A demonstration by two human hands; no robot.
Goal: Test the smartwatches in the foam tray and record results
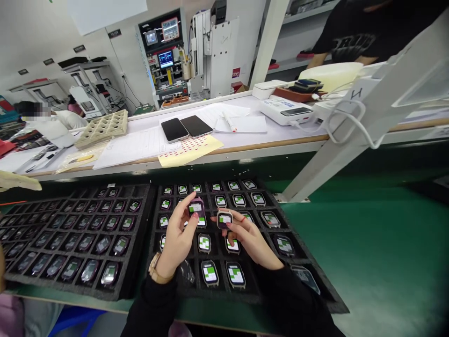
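Two watches are pinched by fingertips at frame centre over the black tray [217, 296], the purple watch [195, 207] in the left hand [177, 241], the second watch [224, 218] in the right hand [250, 238]; a loose grip could drop either onto the screens below.

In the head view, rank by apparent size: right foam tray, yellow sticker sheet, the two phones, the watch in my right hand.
1. the right foam tray
2. the yellow sticker sheet
3. the two phones, alike, so unranked
4. the watch in the right hand, smallest though nearest
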